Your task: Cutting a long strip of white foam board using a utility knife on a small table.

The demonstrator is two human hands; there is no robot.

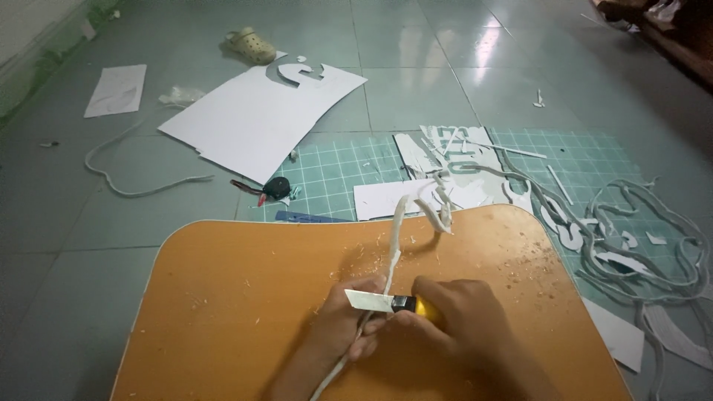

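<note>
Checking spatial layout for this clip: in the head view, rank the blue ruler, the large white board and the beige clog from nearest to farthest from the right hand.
From the right hand, which holds the yellow-handled knife:
1. Blue ruler, just past the far edge of the orange board, up and left.
2. Large white board, farther up-left on the floor.
3. Beige clog, beyond the white board, near the top.

A board (245, 297) lies on the floor nearest the camera. On it, both hands meet near its near edge: the left hand (349, 327) pins a strip (394, 245), the right hand (464, 319) just beside it holds a knife (379, 301) across the strip. Behind the board lies a cutting mat (334, 171), with scraps (639, 238) to the right. A sheet (260, 119) lies behind left, a shoe (251, 46) beyond it.
</note>
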